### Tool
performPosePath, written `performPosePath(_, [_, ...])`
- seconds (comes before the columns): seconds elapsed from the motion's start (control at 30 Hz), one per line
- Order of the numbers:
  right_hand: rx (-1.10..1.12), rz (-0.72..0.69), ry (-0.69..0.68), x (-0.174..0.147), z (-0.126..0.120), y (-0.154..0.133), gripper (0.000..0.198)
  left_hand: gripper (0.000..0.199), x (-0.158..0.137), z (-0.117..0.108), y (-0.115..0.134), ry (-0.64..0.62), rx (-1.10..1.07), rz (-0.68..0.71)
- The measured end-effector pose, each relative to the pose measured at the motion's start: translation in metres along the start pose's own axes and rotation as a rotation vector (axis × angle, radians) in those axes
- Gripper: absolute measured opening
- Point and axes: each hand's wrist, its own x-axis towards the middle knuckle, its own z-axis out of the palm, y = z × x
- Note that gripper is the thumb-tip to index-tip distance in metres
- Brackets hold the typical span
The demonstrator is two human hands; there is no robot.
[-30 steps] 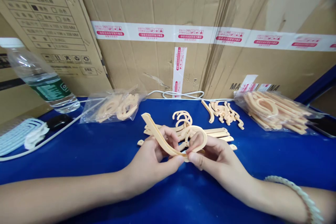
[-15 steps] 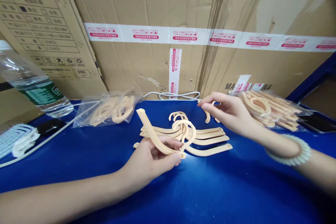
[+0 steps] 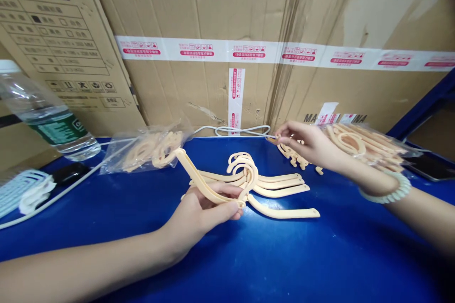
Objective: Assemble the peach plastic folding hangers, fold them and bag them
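My left hand [image 3: 204, 210], closed, grips a beige plastic hanger by its centre joint; one arm [image 3: 195, 175] of it slants up to the left and its hook [image 3: 253, 175] curves upward. To the right of my fingers lies a separate-looking hanger arm [image 3: 284, 210]; whether it joins the held hanger cannot be seen. Just behind, several beige hangers [image 3: 280, 184] lie stacked. My right hand [image 3: 302, 139] is at the back right, thumb and finger pinched on a small beige piece [image 3: 277, 137]. Below it lie several small beige connector pieces [image 3: 296, 156], partly hidden by the hand.
Bagged hanger parts lie in a left clear bag [image 3: 147, 147] and a right clear bag [image 3: 366, 147]. A water bottle [image 3: 53, 118], a black object [image 3: 69, 173] and a white cable [image 3: 245, 130] are on the blue table [image 3: 284, 260]. Cardboard boxes [image 3: 199, 4] stand behind; a phone [image 3: 432, 165] lies far right.
My right hand has shifted slightly right, and more of the small pieces show below it. My left hand and the held hanger moved a little left; the lower right arm now sits lower.
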Motion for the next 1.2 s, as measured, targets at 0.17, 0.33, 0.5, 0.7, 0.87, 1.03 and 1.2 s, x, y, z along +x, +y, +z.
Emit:
performPosePath(0.17, [0.522, 0.301, 0.221, -0.001, 0.005, -0.031, 0.03, 0.019, 0.0, 0.0, 0.001, 0.02, -0.091, -0.008])
performPosePath(0.33, [0.915, 0.494, 0.15, -0.007, 0.019, -0.054, 0.023, 0.021, 0.0, 0.003, 0.003, 0.0, -0.105, 0.024])
performPosePath(0.5, [1.119, 0.693, 0.179, -0.019, 0.039, -0.061, 0.027, 0.022, 0.0, 0.004, 0.003, -0.009, -0.088, 0.041])
performPosePath(0.7, [1.161, 0.728, 0.126, -0.029, 0.052, -0.075, 0.033, 0.018, 0.001, 0.003, 0.003, 0.022, 0.024, 0.066])
performPosePath(0.87, [1.091, 0.661, -0.03, -0.034, 0.059, -0.086, 0.026, 0.016, 0.0, 0.002, 0.004, 0.037, 0.134, 0.042])
performPosePath(1.03, [1.042, 0.594, -0.099, -0.037, 0.065, -0.091, 0.031, 0.016, -0.001, 0.004, 0.006, 0.022, 0.188, 0.032])
performPosePath(1.2, [1.008, 0.555, -0.163, -0.037, 0.066, -0.091, 0.031, 0.013, -0.002, 0.003, 0.006, -0.001, 0.25, 0.069])
